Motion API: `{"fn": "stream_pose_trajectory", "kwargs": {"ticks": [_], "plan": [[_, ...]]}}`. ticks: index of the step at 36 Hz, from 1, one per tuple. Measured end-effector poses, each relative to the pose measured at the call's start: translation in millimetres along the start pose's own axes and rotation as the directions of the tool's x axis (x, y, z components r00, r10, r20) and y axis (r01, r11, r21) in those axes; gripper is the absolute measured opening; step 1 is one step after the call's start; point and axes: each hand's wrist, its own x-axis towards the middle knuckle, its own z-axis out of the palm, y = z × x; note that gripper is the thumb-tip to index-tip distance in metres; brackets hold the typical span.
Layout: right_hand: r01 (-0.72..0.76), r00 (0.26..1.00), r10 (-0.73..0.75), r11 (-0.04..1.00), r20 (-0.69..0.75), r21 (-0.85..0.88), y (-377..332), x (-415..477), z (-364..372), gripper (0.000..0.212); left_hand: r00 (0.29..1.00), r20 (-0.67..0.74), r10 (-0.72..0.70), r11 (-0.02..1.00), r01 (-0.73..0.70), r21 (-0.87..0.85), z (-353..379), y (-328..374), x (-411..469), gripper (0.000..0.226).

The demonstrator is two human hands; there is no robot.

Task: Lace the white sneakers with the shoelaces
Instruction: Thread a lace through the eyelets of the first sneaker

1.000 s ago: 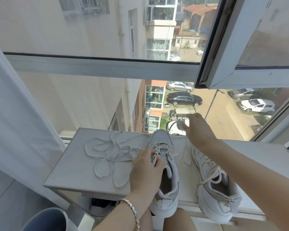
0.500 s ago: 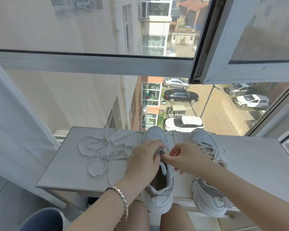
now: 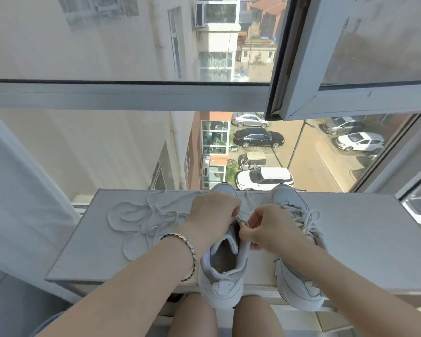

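Setting: Upper-storey glazed window with one sash swung open at the far right; parked cars (image 3: 258, 138) and apartment blocks lie far below.
Surface (head view): pale grey rectangular board (image 3: 365, 229) running along the sill, with a white fabric curtain (image 3: 22, 190) hanging at its left.
Sneaker in work: white padded low-top sneaker (image 3: 223, 285) at the centre, toe far, heel overhanging the near edge above the person's knees; its collar gapes open.
Left hand: left hand (image 3: 212, 215), a metal link bracelet (image 3: 189, 254) at its wrist, curls over the left eyelet row and grips the upper; the fingertips are hidden.
Right hand: right hand (image 3: 270, 229) makes a narrow pinch at the right eyelet row, seemingly on the white flat shoelace (image 3: 249, 203) that runs from the hands toward the toe.
Second sneaker: matching white sneaker (image 3: 299, 285) just right of the first, partly under the right forearm; crossed laces and loose loops show over its tongue.
Loose lace: tangled white lace coil (image 3: 141, 222) on the board, left of the hands; whether it joins the pinched strand cannot be told.
Progress: by judgement, one shoe is laced and the other is partway, its lower eyelets hidden by the hands.
Remaining: probably the upper eyelets of the central shoe, then drawing the slack through and evening the ends.
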Motion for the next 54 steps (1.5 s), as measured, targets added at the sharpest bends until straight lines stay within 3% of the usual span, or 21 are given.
{"fn": "stream_pose_trajectory", "kwargs": {"ticks": [5, 11, 16, 18, 20, 24, 27, 29, 35, 38, 40, 41, 42, 43, 44, 45, 46, 47, 50, 51, 54], "plan": [[0.006, 1.000, -0.006, 1.000, -0.022, -0.011, -2, 0, 1, 0.018, 0.999, 0.026, 0.045, 0.995, -0.047, 0.090, 7, -5, 1, 0.011], [0.025, 0.997, -0.029, 0.999, -0.078, -0.048, 1, -1, 7, 0.014, 0.983, 0.014, -0.185, 0.952, 0.183, -0.244, 10, -7, -3, 0.012], [0.071, 0.989, -0.081, 0.994, -0.125, -0.083, 2, -2, 12, 0.018, 0.854, 0.067, -0.515, 0.670, 0.450, -0.590, 18, -9, 0, 0.013], [0.083, 0.987, -0.094, 0.992, -0.128, -0.095, 2, -2, 13, 0.020, 0.830, 0.115, -0.546, 0.525, 0.445, -0.725, 18, -9, 1, 0.015], [0.077, 0.986, -0.087, 0.994, -0.141, -0.079, 4, -3, 13, 0.022, 0.858, 0.158, -0.489, 0.458, 0.407, -0.791, 15, -9, 1, 0.015], [0.051, 0.984, -0.057, 0.998, -0.167, -0.042, 11, -4, 13, 0.021, 0.940, 0.210, -0.268, 0.532, 0.326, -0.781, 3, -11, 2, 0.021], [0.054, 0.985, -0.068, 0.994, -0.158, -0.092, 11, -1, 15, 0.018, 0.965, 0.225, -0.133, 0.808, 0.237, -0.540, -4, -5, 6, 0.014], [0.049, 0.989, -0.067, 0.989, -0.133, -0.137, 8, 1, 14, 0.021, 0.976, 0.199, -0.088, 0.929, 0.153, -0.336, -10, -2, 9, 0.009], [0.031, 0.993, -0.051, 0.985, -0.110, -0.172, 6, 2, 12, 0.023, 0.992, 0.125, -0.009, 0.999, 0.004, 0.037, -7, -1, 12, 0.024], [0.018, 0.991, -0.042, 0.983, -0.128, -0.181, 6, 1, 14, 0.023, 0.996, 0.025, -0.084, 0.994, 0.085, -0.073, 5, -10, 6, 0.018], [0.025, 0.990, -0.053, 0.978, -0.133, -0.207, 4, 2, 15, 0.024, 0.941, -0.017, -0.338, 0.869, 0.305, -0.389, 11, -19, 6, 0.020], [0.027, 0.990, -0.058, 0.974, -0.132, -0.226, 3, 2, 16, 0.025, 0.865, 0.038, -0.501, 0.672, 0.416, -0.613, 13, -23, 8, 0.022], [0.031, 0.990, -0.065, 0.969, -0.129, -0.247, 2, 2, 18, 0.025, 0.775, 0.152, -0.613, 0.400, 0.470, -0.787, 12, -24, 9, 0.025], [0.035, 0.990, -0.071, 0.962, -0.126, -0.269, 1, 3, 18, 0.025, 0.716, 0.254, -0.650, 0.171, 0.464, -0.869, 10, -25, 10, 0.026], [0.035, 0.990, -0.074, 0.956, -0.122, -0.291, 0, 3, 19, 0.023, 0.707, 0.316, -0.632, 0.051, 0.444, -0.894, 8, -27, 11, 0.027], [0.033, 0.991, -0.072, 0.950, -0.116, -0.309, 0, 3, 19, 0.021, 0.738, 0.338, -0.584, 0.019, 0.429, -0.903, 5, -28, 11, 0.026], [0.031, 0.992, -0.069, 0.947, -0.109, -0.318, -1, 3, 18, 0.020, 0.784, 0.337, -0.521, 0.050, 0.422, -0.905, 1, -28, 9, 0.023], [0.029, 0.992, -0.065, 0.948, -0.104, -0.318, -1, 3, 18, 0.019, 0.830, 0.323, -0.455, 0.150, 0.429, -0.891, -5, -28, 7, 0.019], [0.028, 0.993, -0.065, 0.945, -0.102, -0.327, -2, 3, 18, 0.017, 0.941, 0.232, -0.245, 0.756, 0.335, -0.562, -19, -32, 2, 0.017], [0.028, 0.993, -0.065, 0.943, -0.101, -0.331, -2, 2, 18, 0.016, 0.957, 0.220, -0.188, 0.879, 0.264, -0.397, -21, -33, 2, 0.019], [0.038, 0.992, -0.078, 0.938, -0.103, -0.345, -4, 1, 20, 0.013, 0.991, 0.065, -0.120, 0.981, 0.129, -0.142, -23, -29, 1, 0.032]]}}
